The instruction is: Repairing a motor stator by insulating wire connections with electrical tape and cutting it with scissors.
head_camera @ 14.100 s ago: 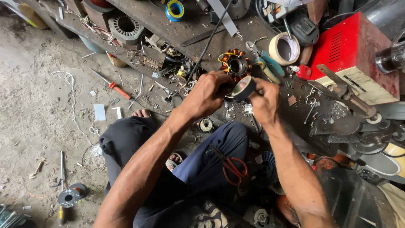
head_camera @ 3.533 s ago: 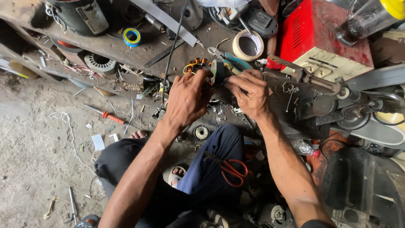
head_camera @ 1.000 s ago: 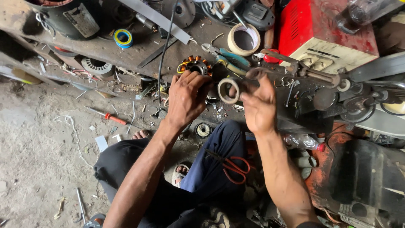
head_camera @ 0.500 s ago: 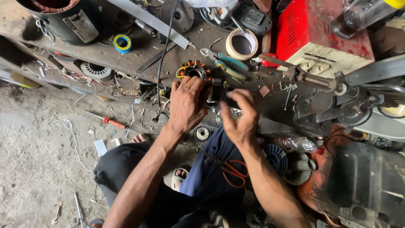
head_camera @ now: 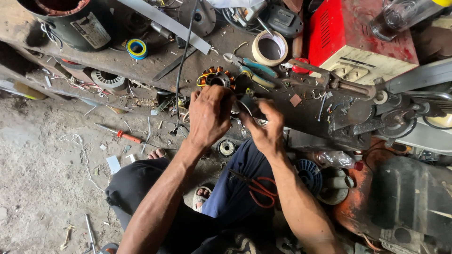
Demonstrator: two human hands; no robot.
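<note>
My left hand (head_camera: pixel 209 115) and my right hand (head_camera: pixel 267 129) meet at the front edge of a cluttered wooden workbench (head_camera: pixel 117 63). Between their fingers is a small dark ring-shaped roll (head_camera: pixel 244 103), mostly hidden by the fingers. My right hand grips it from the right, and my left hand's fingertips pinch at its left side. Just behind my left hand, a stator with copper windings (head_camera: pixel 215 77) lies on the bench. I sit with my legs folded, and red-handled scissors (head_camera: pixel 261 190) lie on my lap.
On the bench are a masking tape roll (head_camera: pixel 269 48), teal-handled pliers (head_camera: pixel 252 69), a blue and yellow tape roll (head_camera: pixel 137 48), a large motor housing (head_camera: pixel 70 23) and a red box-shaped machine (head_camera: pixel 358 42). A red-handled screwdriver (head_camera: pixel 121 135) lies on the dirt floor.
My right hand held the ring up with its open face showing a second ago. It has since come down and left against my left hand, and the fingers now cover most of the ring.
</note>
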